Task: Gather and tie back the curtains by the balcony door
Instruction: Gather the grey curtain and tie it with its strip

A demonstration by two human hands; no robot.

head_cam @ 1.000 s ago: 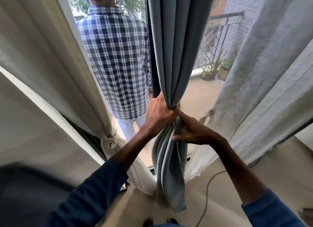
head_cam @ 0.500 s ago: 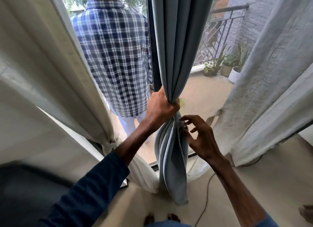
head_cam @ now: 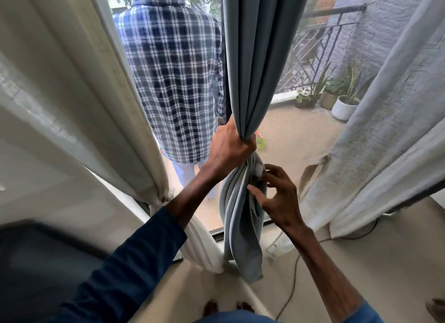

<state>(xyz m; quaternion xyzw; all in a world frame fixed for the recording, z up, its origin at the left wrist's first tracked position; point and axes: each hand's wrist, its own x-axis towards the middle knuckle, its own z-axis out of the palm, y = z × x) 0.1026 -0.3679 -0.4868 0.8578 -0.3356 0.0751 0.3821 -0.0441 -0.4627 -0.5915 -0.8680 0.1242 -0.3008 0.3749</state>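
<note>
Cream curtain (head_cam: 72,94): fills the left side, slanting down to a knot (head_cam: 161,199) low on its length. Below the knot the white tail hangs to the floor.
Dark shape (head_cam: 36,262): lower left corner, too blurred to tell what it is.
Person in plaid shirt (head_cam: 173,70): stands on the balcony with their back to the camera, framed between the cream curtain and the grey-blue one.
Left hand (head_cam: 231,147): fist wrapped tight round the gathered grey-blue curtain, squeezing its pleats into a narrow neck. A dark blue sleeve covers the upper forearm.
Grey-blue curtain (head_cam: 255,45): hangs in the middle of the doorway, straight pleats above the fist. Below it a loose twisted bundle drops to the floor just beside the white tail.
Right hand (head_cam: 279,197): just beside the bundle under the fist. Its fingers are spread and half bent, gripping nothing — the thumb and nearest fingertips (head_cam: 265,175) touch the folds.
Small green object (head_cam: 260,141): on the balcony floor behind the hands, mostly hidden.
Cable (head_cam: 291,286): a thin dark line across the indoor floor, right of the bundle.
Railing (head_cam: 320,41): dark metal, behind the middle curtain.
Potted plants (head_cam: 342,106): grouped in the balcony's far corner by the grey wall.
Sheer curtain (head_cam: 385,130): pale grey, slanting across the right side — its hem rests on the floor.
</note>
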